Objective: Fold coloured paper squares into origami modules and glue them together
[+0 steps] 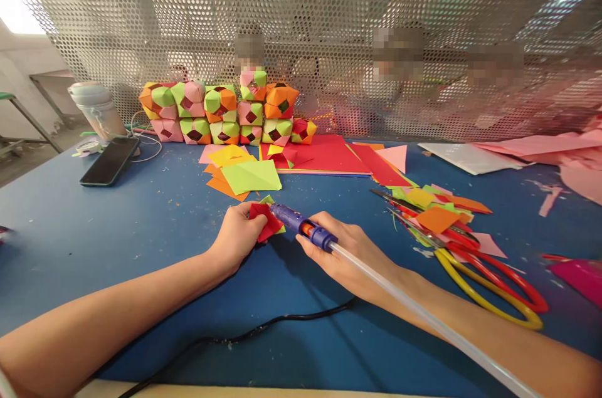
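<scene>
1 glue gun (292, 219) in right hand (342, 254)

The scene is fairly bright, with the strongest light at the upper left of the frame, where a patch (21, 3) is blown out to white. Small glints show through the perforated metal screen (188, 9) at the upper centre and upper right; the space behind it looks dim and soft. Diffuse shadows fall on the blue tabletop (155, 216) near the right hand (345, 247). Wide-angle distortion stretches the forearms (117, 304) toward the lower corners. Pixelated blocks (coarse squares, unlike ordinary blur) cover spots across the upper middle and right.
</scene>
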Tool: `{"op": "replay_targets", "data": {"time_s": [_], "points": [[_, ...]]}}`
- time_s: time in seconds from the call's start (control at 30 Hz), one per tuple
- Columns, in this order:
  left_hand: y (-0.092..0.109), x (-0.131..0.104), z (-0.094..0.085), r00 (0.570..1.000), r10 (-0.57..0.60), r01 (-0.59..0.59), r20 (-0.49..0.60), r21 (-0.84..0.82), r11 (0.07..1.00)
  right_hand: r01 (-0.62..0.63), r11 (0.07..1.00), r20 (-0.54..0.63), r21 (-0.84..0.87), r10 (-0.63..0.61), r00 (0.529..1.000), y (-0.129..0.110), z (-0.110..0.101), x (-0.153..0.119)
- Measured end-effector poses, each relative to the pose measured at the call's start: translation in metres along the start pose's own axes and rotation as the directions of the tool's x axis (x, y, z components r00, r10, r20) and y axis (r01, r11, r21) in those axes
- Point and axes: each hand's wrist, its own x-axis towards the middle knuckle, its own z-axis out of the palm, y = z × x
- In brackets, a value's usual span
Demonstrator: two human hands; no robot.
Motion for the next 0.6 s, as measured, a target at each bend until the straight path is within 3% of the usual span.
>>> {"op": "replay_targets", "data": {"time_s": [0.1,0.6], "points": [[-0.0003,-0.0004,0.0004,1.000,0.001,-0.001,-0.004,0.005,1.000,-0.042,0.999,-0.003,0.015,0.042,0.999,-0.0004,-0.0008,-0.0003],[-0.0036,0.0004,-0.0005,1.000,0.023,-0.023,-0.003,0.032,0.999,0.002,0.997,0.029,-0.083,0.000,1.000,0.0011,-0.0011,-0.0010]]}}
